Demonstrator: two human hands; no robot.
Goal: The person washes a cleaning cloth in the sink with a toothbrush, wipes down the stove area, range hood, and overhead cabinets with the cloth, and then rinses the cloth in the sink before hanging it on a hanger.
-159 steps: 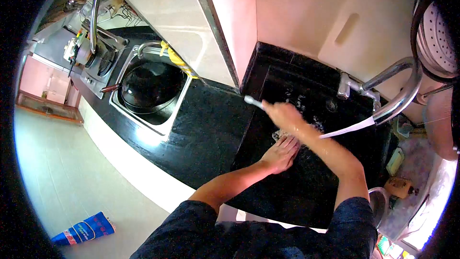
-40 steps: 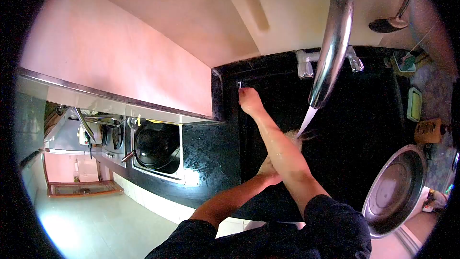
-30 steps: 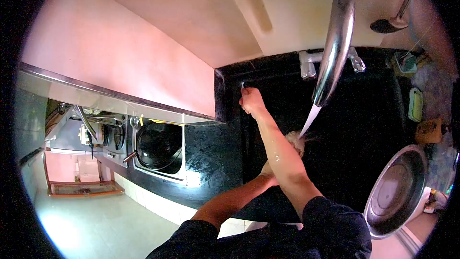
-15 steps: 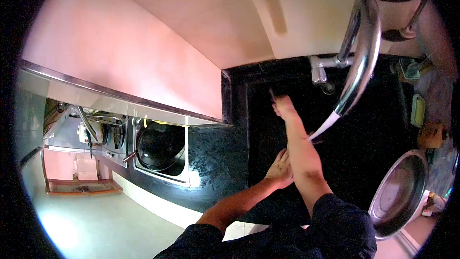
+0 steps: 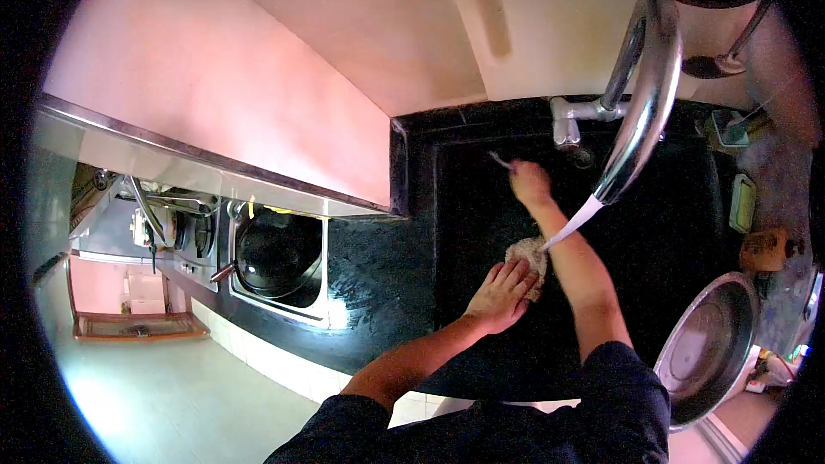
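Over the dark sink [image 5: 670, 241], my left hand [image 5: 503, 295] has its fingers closed on a pale, rough-looking scrubber or cloth [image 5: 528, 266]. My right hand [image 5: 531, 182] is farther away, near the sink's back left, closed on a thin, light utensil [image 5: 498, 159] whose tip points up and left. Its exact kind is too small to tell. From the curved metal faucet [image 5: 649, 112] a stream of water [image 5: 574, 223] runs down onto my right forearm, close to the scrubber.
A round metal basin [image 5: 709, 348] leans at the right. Soap dishes and an orange-brown block [image 5: 763, 249] line the right ledge. On the left, a black pan [image 5: 279, 253] sits at the stove beside the dark counter [image 5: 378, 275]. A ladle [image 5: 718, 64] hangs at upper right.
My left hand has moved slightly down, and the scrubber, hidden behind my right arm before, now shows. My right hand has moved a little right and up with the utensil.
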